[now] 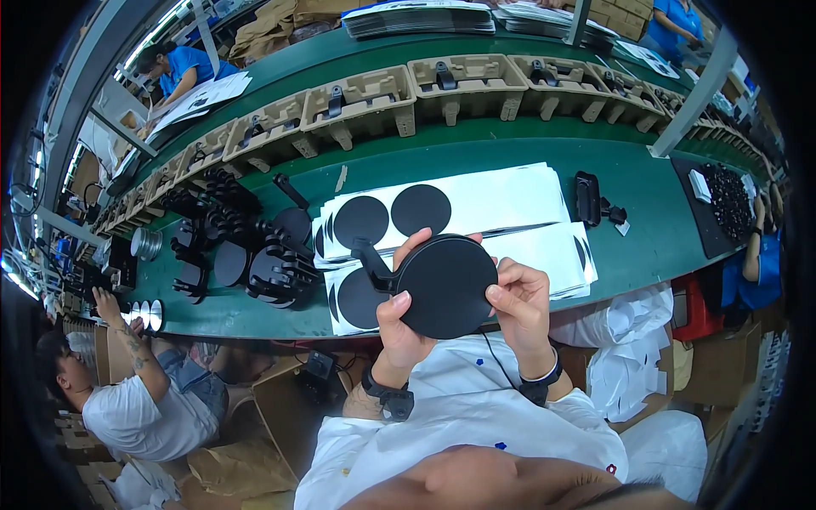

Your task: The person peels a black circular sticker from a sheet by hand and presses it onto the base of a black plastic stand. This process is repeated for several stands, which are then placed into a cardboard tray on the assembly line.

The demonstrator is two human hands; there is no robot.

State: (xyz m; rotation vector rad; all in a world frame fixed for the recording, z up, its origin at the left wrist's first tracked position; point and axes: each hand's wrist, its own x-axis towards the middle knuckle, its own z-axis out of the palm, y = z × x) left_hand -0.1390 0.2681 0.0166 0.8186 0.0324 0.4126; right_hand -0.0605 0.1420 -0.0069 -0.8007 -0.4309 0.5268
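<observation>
Between my two hands is a black round stand base with a short bent arm (pixel 448 286), its flat disc face toward me. My left hand (pixel 402 334) grips its left edge beside the bent arm, thumb on the rim and fingers behind. On the opposite edge, my right hand (pixel 523 308) pinches the rim with its thumb in front; the other fingers are partly hidden behind the disc. Beneath and beyond the base lie stacks of white sheets (pixel 501 197) bearing large black circles (pixel 361 222).
Several similar black stand parts (pixel 280 270) crowd the green bench (pixel 642 183) on the left. Pulp trays (pixel 365 102) line the far side. A black part (pixel 586 198) and a dark mat (pixel 693 204) lie right. A co-worker (pixel 149 408) sits left; others work farther off.
</observation>
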